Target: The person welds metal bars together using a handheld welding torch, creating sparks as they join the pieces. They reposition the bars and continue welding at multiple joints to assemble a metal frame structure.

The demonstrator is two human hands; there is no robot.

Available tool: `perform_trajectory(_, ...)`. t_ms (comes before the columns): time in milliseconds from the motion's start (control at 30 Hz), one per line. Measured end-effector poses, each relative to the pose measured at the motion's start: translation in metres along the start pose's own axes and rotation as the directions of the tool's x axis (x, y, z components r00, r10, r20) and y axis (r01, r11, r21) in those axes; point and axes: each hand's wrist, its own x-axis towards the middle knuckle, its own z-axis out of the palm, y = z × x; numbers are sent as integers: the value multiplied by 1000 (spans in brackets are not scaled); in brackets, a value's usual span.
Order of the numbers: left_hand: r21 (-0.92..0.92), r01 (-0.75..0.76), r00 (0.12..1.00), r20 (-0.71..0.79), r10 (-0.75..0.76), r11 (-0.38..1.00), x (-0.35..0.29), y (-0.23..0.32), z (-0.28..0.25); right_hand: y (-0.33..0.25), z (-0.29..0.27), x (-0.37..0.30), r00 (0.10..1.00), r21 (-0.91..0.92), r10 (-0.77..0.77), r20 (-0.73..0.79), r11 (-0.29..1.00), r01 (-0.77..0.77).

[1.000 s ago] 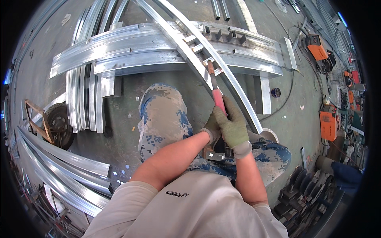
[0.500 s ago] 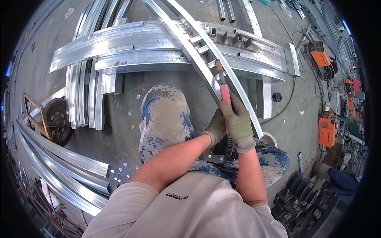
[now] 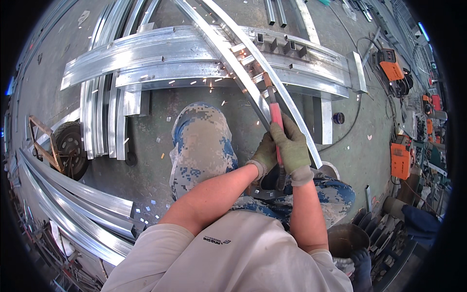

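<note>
The torch (image 3: 276, 115) is red-handled, its tip (image 3: 267, 79) apparently copper-brown.

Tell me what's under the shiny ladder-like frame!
Wide metal beams run crosswise beneath the ladder-like frame, with green floor lower down. Beam parts it covers directly can't be seen.
</note>
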Motion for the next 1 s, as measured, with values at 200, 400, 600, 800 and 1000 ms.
perform_trajectory(200, -125, -20, 998, -62, 12, 992, 1, -2, 3, 6, 2, -1, 999, -7, -40, -8, 999, 40)
perform_trajectory(400, -853, 209, 965, 100, -243, 479, -3, -2, 6, -1, 2, 0, 998, -62, -49, -32, 997, 47)
perform_trajectory(600, -873, 182, 978, 113, -174, 454, 15, -34, 13, 1, -2, 4, 1000, 7, 0, 21, 1000, 0)
perform_trajectory(800, 130, -144, 986, -70, 154, 981, 4, -21, 6, 8, 2, -3, 999, 13, -43, -27, 999, 44)
perform_trajectory(1000, -865, 237, 943, 95, -320, 442, -3, 16, 7, 4, 1, 0, 999, -43, -37, -13, 998, 37)
